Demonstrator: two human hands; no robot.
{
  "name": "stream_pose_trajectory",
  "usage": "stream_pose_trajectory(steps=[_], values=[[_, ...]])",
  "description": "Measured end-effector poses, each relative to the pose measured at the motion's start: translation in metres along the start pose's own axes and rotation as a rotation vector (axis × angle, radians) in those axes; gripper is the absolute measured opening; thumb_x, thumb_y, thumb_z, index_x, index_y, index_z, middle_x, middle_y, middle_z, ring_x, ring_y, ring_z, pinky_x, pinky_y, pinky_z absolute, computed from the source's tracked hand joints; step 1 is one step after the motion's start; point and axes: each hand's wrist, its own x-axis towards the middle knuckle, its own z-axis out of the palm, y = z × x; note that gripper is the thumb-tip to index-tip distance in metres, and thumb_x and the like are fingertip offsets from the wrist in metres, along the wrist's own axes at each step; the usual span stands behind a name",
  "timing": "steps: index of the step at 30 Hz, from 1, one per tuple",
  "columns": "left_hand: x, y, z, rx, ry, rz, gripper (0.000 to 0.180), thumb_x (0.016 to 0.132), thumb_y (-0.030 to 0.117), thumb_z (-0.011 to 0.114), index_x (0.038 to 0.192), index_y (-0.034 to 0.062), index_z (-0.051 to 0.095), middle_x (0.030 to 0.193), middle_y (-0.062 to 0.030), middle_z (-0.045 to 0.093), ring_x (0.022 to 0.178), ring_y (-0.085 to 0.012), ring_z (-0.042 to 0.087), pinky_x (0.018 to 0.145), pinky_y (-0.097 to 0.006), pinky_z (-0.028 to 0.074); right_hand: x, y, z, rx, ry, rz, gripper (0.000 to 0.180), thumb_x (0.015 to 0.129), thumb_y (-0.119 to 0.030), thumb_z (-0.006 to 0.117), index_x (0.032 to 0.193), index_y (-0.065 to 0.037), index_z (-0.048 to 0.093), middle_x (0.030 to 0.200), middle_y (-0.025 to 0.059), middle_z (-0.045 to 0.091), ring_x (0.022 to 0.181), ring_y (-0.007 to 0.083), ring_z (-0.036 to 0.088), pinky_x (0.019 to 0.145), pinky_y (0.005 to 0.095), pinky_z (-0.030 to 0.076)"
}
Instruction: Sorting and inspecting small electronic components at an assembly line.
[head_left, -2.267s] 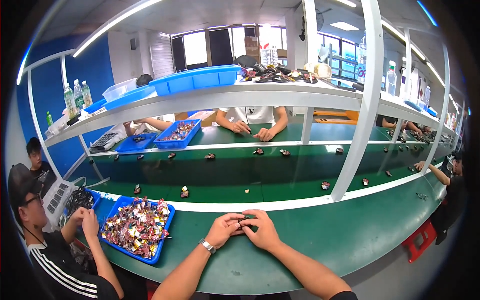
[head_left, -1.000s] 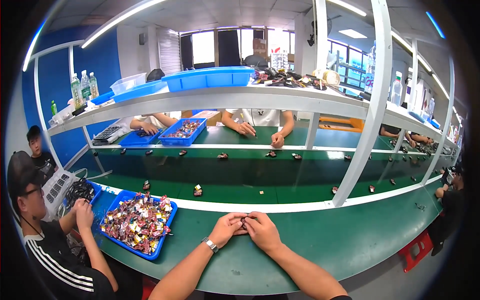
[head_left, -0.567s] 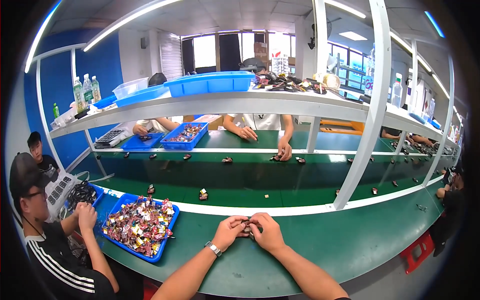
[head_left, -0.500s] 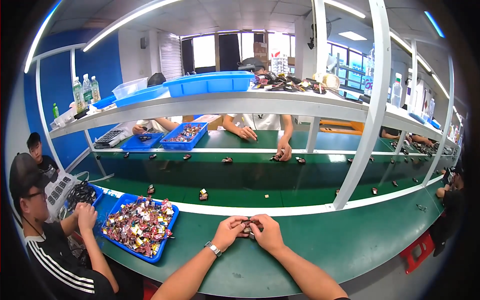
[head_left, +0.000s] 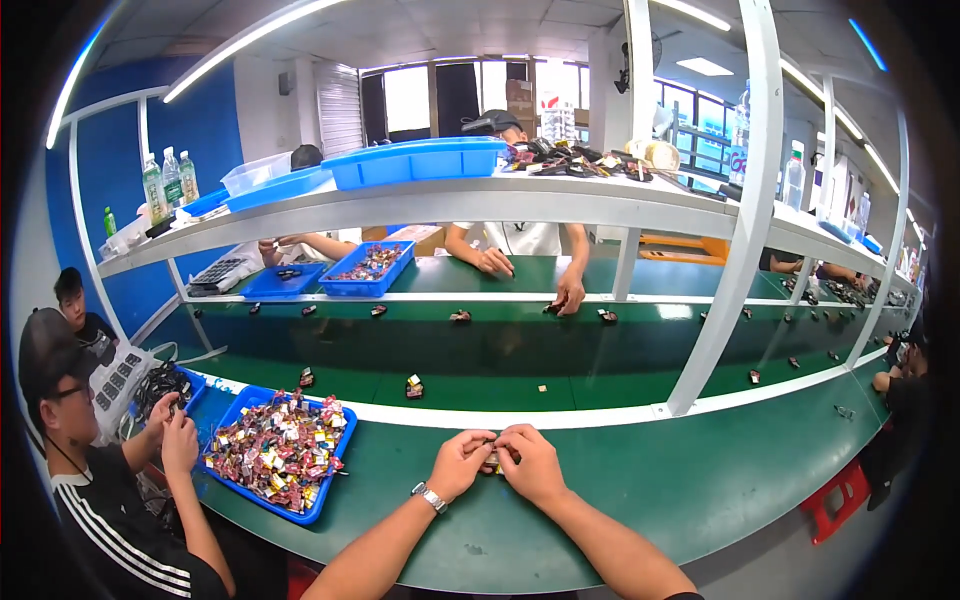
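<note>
small part [head_left: 492, 463] is sitting pinched between the fingertips of the left hand [head_left: 460, 467] and right hand [head_left: 531, 467], above or on (unclear which) the green surface [head_left: 650, 475]. the hands are standing close together, both gripping it. it could be slipping free if one pinch is loosening, since just fingertips seem to be bearing it. fingers are hiding most of it, so its pointing direction and long axis are not showing clearly.

Small part [head_left: 491, 463] between left hand [head_left: 460, 467], right hand [head_left: 531, 466]; tray [head_left: 322, 495] left, on bench [head_left: 700, 470]; belt [head_left: 480, 372] beyond.
</note>
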Motion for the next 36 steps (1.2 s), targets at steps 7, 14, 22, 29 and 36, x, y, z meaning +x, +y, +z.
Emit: stream_pose_trajectory(steps=[7,14,22,29,36], values=[[0.0,0.001,-0.005,-0.008,-0.029,-0.035,0.024,0.094,0.002,0.053,0.118,-0.0021,0.056,0.101,-0.0098,0.067,0.084,-0.0141,0.065,0.072,-0.027,0.055,-0.002,-0.012,-0.001,-0.08,0.012,-0.049,0.008,0.08,-0.008,0.068,0.088,-0.006,0.066,0.095,0.0072,0.062,0.075,0.0274,0.065,0.066,0.0363,0.054],[-0.003,0.006,-0.005,-0.111,-0.132,-0.064,0.032,0.091,-0.004,0.053,0.123,-0.002,0.053,0.112,-0.0114,0.063,0.096,-0.0171,0.063,0.081,-0.031,0.055,-0.006,-0.005,-0.001,-0.16,0.023,-0.062,0.008,0.08,-0.009,0.066,0.087,-0.006,0.065,0.096,0.0073,0.062,0.079,0.0275,0.065,0.068,0.0377,0.054],[-0.002,0.007,-0.005,-0.147,-0.087,-0.054,0.033,0.092,-0.003,0.052,0.126,-0.001,0.051,0.115,-0.0106,0.062,0.102,-0.0171,0.062,0.087,-0.03,0.054,-0.002,-0.007,-0.005,-0.09,-0.021,-0.077,0.02,0.077,-0.012,0.071,0.095,-0.004,0.065,0.106,0.011,0.061,0.091,0.0298,0.063,0.078,0.0379,0.053],[0.001,0.0,-0.006,-0.254,-0.029,0.016,0.038,0.095,0.005,0.052,0.133,0.0007,0.045,0.126,-0.0137,0.058,0.109,-0.0197,0.06,0.091,-0.033,0.053,0.009,0.013,0.008,-0.148,0.021,-0.155,0.03,0.071,-0.011,0.074,0.099,-0.004,0.063,0.103,0.0149,0.063,0.096,0.0334,0.062,0.084,0.0397,0.051],[0.013,0.006,-0.005,0.389,0.338,0.35,0.012,0.087,0.01,0.057,0.096,0.0023,0.062,0.075,-0.0091,0.065,0.067,-0.0132,0.063,0.065,-0.029,0.05,0.05,0.135,-0.047,-0.198,0.251,0.151,0.033,0.075,-0.003,0.066,0.107,0.002,0.061,0.097,0.0131,0.064,0.085,0.0223,0.065,0.078,0.0345,0.052]])
